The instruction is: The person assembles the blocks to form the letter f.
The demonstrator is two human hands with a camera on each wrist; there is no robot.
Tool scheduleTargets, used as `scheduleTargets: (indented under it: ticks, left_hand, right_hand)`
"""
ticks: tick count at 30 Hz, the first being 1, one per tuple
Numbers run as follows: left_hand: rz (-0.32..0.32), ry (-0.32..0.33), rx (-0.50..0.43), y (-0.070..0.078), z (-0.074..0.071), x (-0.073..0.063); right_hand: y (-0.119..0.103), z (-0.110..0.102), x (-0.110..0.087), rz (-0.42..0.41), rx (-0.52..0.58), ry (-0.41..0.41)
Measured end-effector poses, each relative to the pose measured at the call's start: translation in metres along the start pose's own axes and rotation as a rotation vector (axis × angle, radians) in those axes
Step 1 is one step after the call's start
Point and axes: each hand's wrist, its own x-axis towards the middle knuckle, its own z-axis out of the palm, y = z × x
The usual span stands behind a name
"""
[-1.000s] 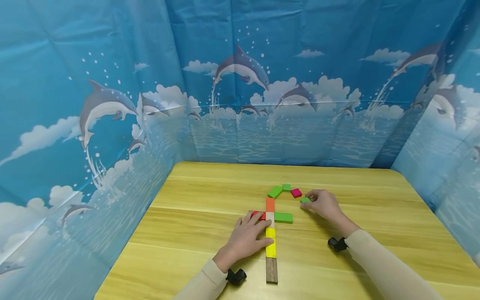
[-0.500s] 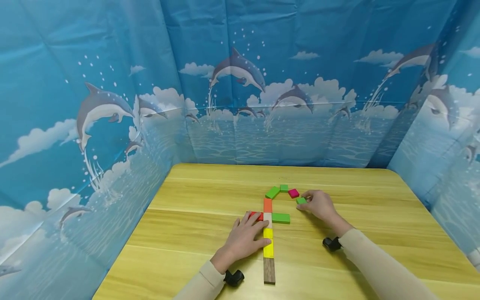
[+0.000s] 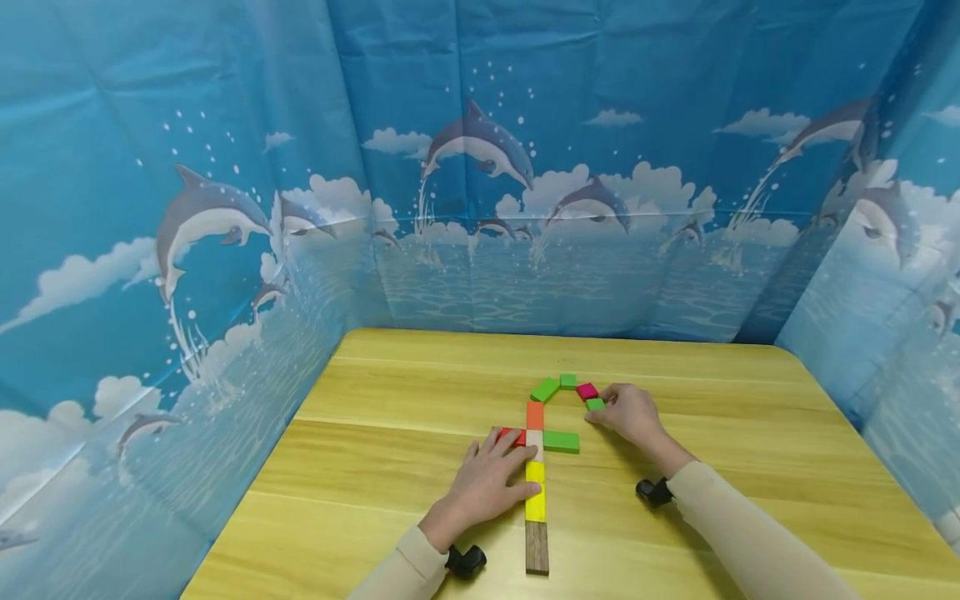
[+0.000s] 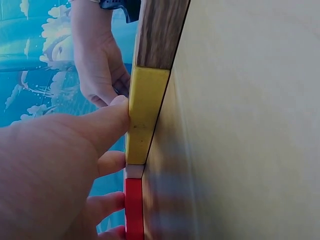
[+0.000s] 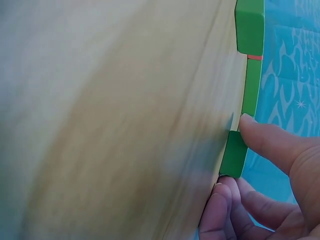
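My right hand (image 3: 633,414) pinches a small green block (image 3: 595,405) between thumb and fingers, close beside a magenta block (image 3: 587,391). In the right wrist view, thumb and fingertips sit at opposite ends of this green block (image 5: 233,154). My left hand (image 3: 486,485) rests with spread fingers on a row of flat blocks. Its thumb touches the yellow part (image 4: 146,112), and other fingertips reach the pale block (image 3: 534,438) and the red block (image 4: 133,207). The row ends near me in a brown wood-grain block (image 3: 537,550). Beyond the pale block lies an orange one (image 3: 535,414).
A long green block (image 3: 561,442) extends right from the pale block. Past the orange block, a slanted green block (image 3: 545,389) and a small green one (image 3: 568,382) curve toward the magenta one. Blue dolphin-print sheeting (image 3: 480,275) surrounds the wooden table (image 3: 360,492).
My right hand has slid the small green block leftward, closer to the magenta block. The left hand has stayed on the row. The head view has shifted slightly.
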Motion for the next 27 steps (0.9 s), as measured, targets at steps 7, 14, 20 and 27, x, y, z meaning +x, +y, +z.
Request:
scheduleTargets:
  ticks: [7,14,20,27]
  left_hand:
    - [0.000,0.009,0.023,0.000,-0.006,0.001]
    - [-0.005,0.009,-0.002,0.003,-0.009,0.002]
    - [-0.011,-0.002,-0.007,0.005,-0.009,0.001]
    - [-0.015,0.003,-0.008,0.007,-0.009,0.001]
  right_hand:
    - [-0.005,-0.001,0.005,0.010,-0.018,0.017]
    - [-0.010,-0.005,0.005,0.023,-0.016,0.013]
    - [-0.011,-0.006,0.003,0.032,-0.011,0.007]
    - [-0.011,-0.005,0.003,0.039,0.004,0.007]
